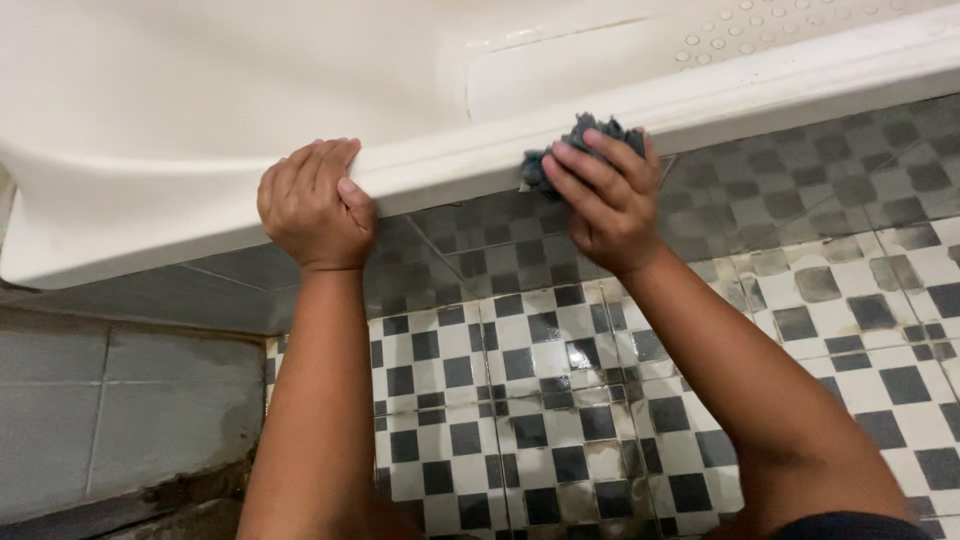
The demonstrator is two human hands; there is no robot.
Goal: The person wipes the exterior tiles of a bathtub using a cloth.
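View from above. My left hand is clenched over the rounded rim of the white bathtub, fingers curled onto its edge. My right hand grasps a crumpled grey cloth, pressing it against the rim's outer face, well apart from the left. Below lies a black-and-white checkered tile floor.

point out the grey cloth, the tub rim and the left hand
grey cloth point(556, 150), head view, crumpled part above the fingers
tub rim point(470, 160), head view, bare white edge between the hands
left hand point(312, 205), head view, back of the hand
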